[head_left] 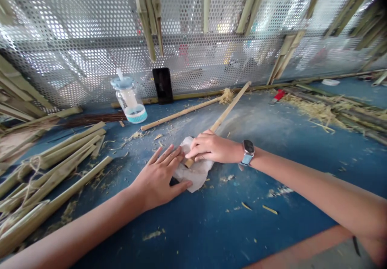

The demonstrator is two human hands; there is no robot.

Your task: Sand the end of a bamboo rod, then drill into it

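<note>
A pale bamboo stick (pixel 230 110) slants away from me over the blue table, its near end on a crumpled whitish sheet (pixel 197 177). My right hand (pixel 213 147), with a watch on the wrist, is closed around the stick near that end and rests over the sheet. Spread flat, my left hand (pixel 161 175) presses the sheet's left side against the table, fingers apart. Whether the sheet is paper or cloth I cannot tell. Behind the hands lies a second thin bamboo stick (pixel 181 112) with small dark marks along it.
Bundled bamboo pieces (pixel 65 156) lie at left. A lidded clear jar (pixel 130 102) and a black phone (pixel 162 85) stand before the perforated metal screen (pixel 90 19). A red-handled tool (pixel 279 96) lies near shavings (pixel 311 110) at right. Bamboo scraps dot the blue tabletop (pixel 187 236).
</note>
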